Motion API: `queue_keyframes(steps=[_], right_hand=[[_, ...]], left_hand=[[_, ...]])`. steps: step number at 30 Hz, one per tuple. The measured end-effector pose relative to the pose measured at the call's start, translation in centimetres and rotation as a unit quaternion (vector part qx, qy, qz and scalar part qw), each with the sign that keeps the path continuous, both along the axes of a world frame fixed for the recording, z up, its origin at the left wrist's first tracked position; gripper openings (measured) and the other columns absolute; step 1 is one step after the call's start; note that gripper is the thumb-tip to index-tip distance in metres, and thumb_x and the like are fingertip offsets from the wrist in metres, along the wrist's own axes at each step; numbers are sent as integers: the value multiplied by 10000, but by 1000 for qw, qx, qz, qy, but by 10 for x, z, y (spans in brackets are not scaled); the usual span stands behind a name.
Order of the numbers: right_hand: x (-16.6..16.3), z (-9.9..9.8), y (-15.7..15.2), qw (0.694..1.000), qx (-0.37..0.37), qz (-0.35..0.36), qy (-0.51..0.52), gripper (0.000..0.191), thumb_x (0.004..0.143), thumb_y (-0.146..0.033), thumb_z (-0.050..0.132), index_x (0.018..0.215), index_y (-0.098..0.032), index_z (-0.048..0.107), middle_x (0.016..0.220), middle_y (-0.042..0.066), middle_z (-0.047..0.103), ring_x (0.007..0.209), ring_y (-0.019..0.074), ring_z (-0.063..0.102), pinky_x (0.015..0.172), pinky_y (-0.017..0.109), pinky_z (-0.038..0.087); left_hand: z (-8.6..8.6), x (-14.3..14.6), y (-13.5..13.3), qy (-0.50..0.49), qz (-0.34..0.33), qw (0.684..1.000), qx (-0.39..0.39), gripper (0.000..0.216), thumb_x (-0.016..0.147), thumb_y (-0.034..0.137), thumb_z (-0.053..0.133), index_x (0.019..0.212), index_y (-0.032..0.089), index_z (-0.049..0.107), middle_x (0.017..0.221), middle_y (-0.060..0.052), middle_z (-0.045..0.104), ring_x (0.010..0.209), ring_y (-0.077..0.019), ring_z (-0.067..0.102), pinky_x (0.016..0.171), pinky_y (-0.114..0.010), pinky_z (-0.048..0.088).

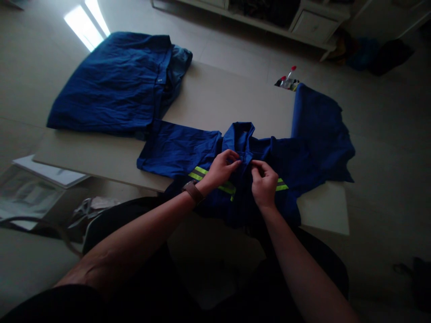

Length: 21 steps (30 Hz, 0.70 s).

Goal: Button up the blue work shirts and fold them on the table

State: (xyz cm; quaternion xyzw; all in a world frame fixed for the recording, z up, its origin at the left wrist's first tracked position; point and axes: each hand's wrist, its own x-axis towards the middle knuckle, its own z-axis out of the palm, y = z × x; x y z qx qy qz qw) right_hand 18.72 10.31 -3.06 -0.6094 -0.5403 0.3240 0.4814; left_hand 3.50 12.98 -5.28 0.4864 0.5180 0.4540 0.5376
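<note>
A blue work jacket [183,150] with yellow-green and grey reflective stripes is spread over the table and hangs down toward my lap. Its collar [237,134] stands up in the middle. My left hand [224,168], with a brown-strapped watch on the wrist, pinches the cloth just below the collar. On the other side of the front opening, my right hand [265,181] pinches the opposite edge. The two hands are a short way apart. Whether a button or snap lies under the fingertips is too small to tell.
Folded blue garments [111,85] lie at the table's left end. The white table [235,89] ends at the right under a draped blue sleeve. Small bottles with red caps [288,80] show past the far edge. A white cabinet [313,24] stands behind; a box [33,193] is at left.
</note>
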Motion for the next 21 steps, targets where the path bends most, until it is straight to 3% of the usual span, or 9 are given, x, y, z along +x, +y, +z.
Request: queue_keyframes(steps=[4,8,14,21], right_hand=[[1,-5,2,998,-17,-18,49,229,816,-366,729,958,-187,734,857,42,754,758,190,671,768,350,556],[2,-6,0,999,-2,-20,34,247,821,-349,735,1009,-190,715,894,40,748,795,187,673,782,345,557],[1,2,-3,995,63,16,-71,65,866,-273,684,875,-210,701,868,33,715,824,196,666,804,349,542],[1,5,-4,975,117,65,-176,85,927,-255,633,900,-225,708,904,46,697,882,217,655,827,369,526]], left_hand=[[-2,0,0,5,9,1000,16,93,865,134,666,887,169,583,856,7,645,637,-90,613,596,-218,470],[4,0,-6,68,5,995,75,92,895,99,610,920,182,582,839,17,639,647,-91,592,626,-224,461],[12,-1,-12,172,1,964,204,127,913,54,583,907,182,580,885,-14,649,778,-125,587,728,-248,480],[15,-3,-16,187,-20,952,243,133,930,47,566,903,175,588,909,-28,644,817,-135,593,763,-262,493]])
